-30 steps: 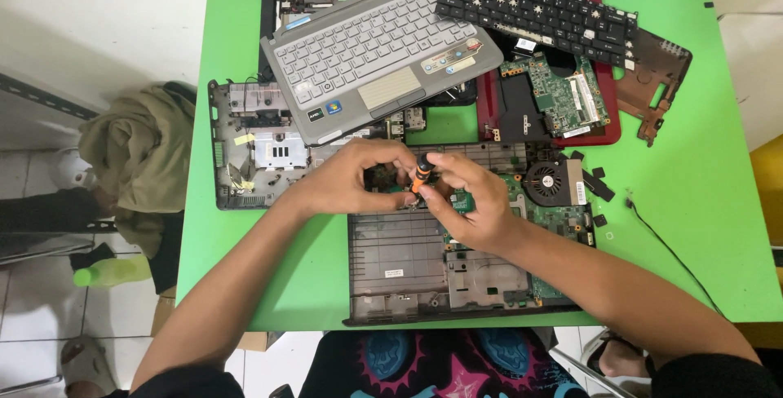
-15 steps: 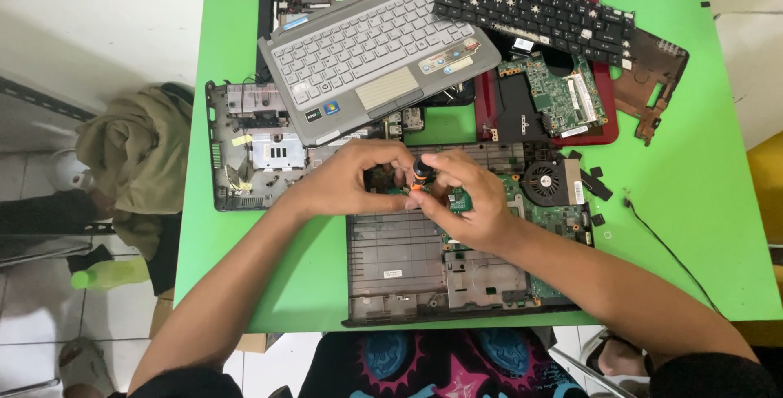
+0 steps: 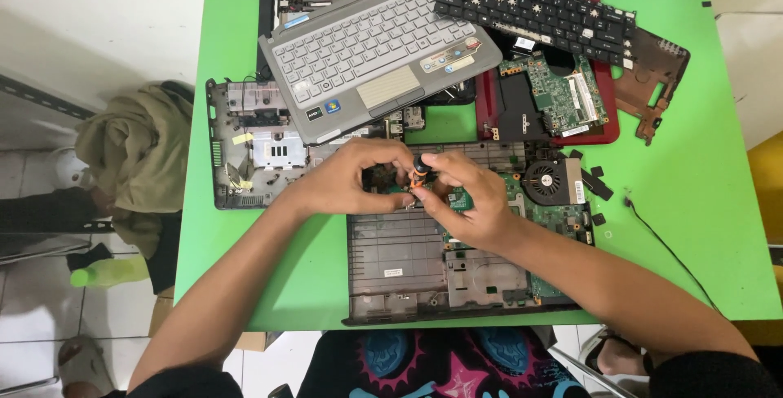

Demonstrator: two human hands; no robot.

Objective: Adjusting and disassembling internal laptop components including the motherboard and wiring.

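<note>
Over the opened laptop base (image 3: 424, 276) on the green table (image 3: 701, 202), your left hand (image 3: 347, 178) curls beside your right hand (image 3: 469, 202), whose fingers pinch a small orange-and-black screwdriver (image 3: 419, 171) upright above its motherboard.

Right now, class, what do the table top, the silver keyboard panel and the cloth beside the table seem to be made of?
Table top: probably painted or laminated board, going by its even, flat bright green. Silver keyboard panel: likely moulded plastic with a metallic matt finish, no real shine. Cloth: soft olive fabric, crumpled in folds.
</note>
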